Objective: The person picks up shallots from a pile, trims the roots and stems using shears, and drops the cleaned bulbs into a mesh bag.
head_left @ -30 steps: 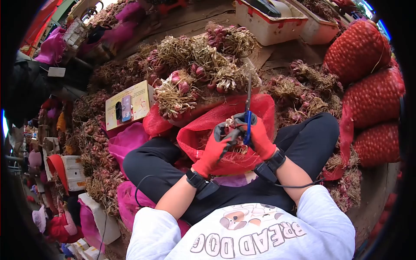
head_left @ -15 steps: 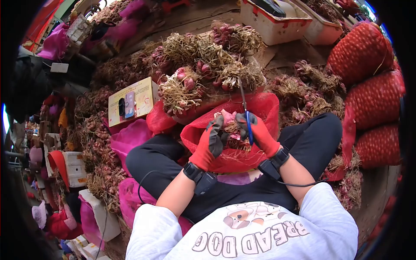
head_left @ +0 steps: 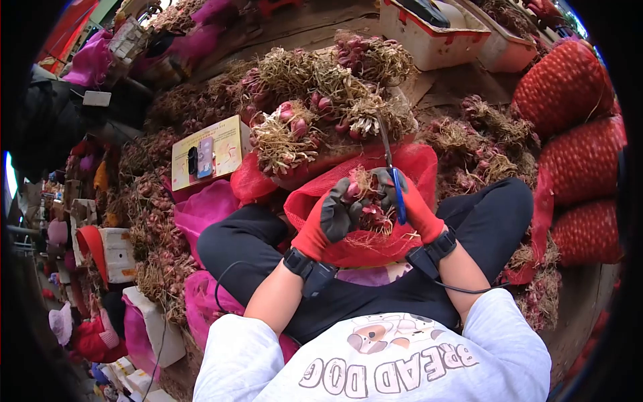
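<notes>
Over an open red mesh bag point(head_left: 426, 167), my left hand point(head_left: 329, 218), in a red and dark grey glove, grips a bunch of shallots point(head_left: 362, 185). My right hand point(head_left: 410, 206), gloved alike, holds blue-handled scissors point(head_left: 400, 195), their blades pointing up and away from me. Its fingertips are close to the right side of the bunch; contact is hard to make out. Loose shallots and skins point(head_left: 376, 220) show just below the hands. Beyond the bag lies a heap of dried shallot bunches point(head_left: 315, 100).
A yellow box point(head_left: 226, 149) with a phone point(head_left: 205, 158) stands left of the heap. Full red mesh sacks point(head_left: 564, 87) are stacked at right. White bins point(head_left: 435, 41) stand at the back. Pink mesh point(head_left: 209, 208) lies by my left knee.
The bunch between my hands has turned, with its roots now facing up. The scissors have tilted slightly. The whole view has shifted a little, moving the scene rightward.
</notes>
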A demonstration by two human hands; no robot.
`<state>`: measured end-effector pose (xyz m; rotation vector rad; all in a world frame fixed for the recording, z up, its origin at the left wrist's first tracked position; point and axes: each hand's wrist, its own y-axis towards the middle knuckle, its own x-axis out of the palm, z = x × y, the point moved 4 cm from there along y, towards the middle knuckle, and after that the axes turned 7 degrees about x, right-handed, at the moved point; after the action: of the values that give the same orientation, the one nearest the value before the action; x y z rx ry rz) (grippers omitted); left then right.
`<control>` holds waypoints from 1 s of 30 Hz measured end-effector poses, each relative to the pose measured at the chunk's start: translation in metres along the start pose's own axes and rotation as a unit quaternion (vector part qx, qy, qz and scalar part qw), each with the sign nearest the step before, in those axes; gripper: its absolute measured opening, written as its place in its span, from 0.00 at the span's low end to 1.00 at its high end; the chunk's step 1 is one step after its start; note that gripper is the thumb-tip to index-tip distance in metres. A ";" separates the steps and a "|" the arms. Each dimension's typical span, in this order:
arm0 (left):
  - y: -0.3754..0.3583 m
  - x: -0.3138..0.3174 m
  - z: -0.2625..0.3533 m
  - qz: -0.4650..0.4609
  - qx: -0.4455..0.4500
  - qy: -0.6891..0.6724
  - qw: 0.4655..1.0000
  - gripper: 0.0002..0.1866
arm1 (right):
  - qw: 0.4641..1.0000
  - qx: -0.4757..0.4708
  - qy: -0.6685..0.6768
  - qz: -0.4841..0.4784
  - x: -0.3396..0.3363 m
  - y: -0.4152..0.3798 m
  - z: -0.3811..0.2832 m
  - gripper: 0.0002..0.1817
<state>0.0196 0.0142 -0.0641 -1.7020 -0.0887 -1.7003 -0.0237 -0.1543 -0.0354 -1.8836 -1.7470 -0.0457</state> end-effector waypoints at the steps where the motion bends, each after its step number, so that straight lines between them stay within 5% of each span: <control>1: 0.001 -0.003 0.004 0.029 0.041 -0.052 0.997 0.17 | 1.000 -0.010 -0.014 -0.006 0.001 -0.001 -0.005 0.14; 4: 0.001 0.004 0.023 0.057 0.282 0.109 0.951 0.16 | 0.967 -0.081 -0.225 0.092 0.003 -0.007 -0.006 0.14; 9: -0.005 0.015 0.009 0.101 0.242 0.300 0.917 0.24 | 0.997 -0.031 -0.028 0.071 0.014 0.000 0.012 0.19; 19: 0.005 -0.003 -0.008 -0.009 0.160 0.343 0.925 0.22 | 0.957 -0.135 -0.247 0.069 0.011 -0.005 -0.010 0.18; 22: -0.006 0.016 -0.009 -0.057 0.062 0.131 0.988 0.17 | 0.981 -0.107 -0.153 0.046 0.011 -0.003 -0.015 0.16; 25: -0.005 0.010 0.008 -0.002 0.028 -0.037 0.999 0.18 | 0.995 -0.028 -0.087 0.039 -0.009 -0.003 -0.010 0.18; 27: -0.008 0.013 0.029 -0.051 0.040 -0.074 0.995 0.17 | 0.952 -0.080 -0.282 0.092 0.005 -0.020 -0.039 0.19; 29: -0.010 0.013 0.049 -0.101 0.049 -0.104 0.988 0.17 | 0.847 -0.175 -0.478 0.154 0.008 -0.026 -0.043 0.20; 30: -0.011 0.008 0.055 -0.084 0.100 -0.092 0.987 0.17 | 0.851 -0.157 -0.482 0.137 0.010 -0.027 -0.040 0.20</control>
<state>0.0618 0.0475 -0.0453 -1.7344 -0.4855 -1.5881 -0.0335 -0.1618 0.0124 -2.6419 -2.1134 0.9287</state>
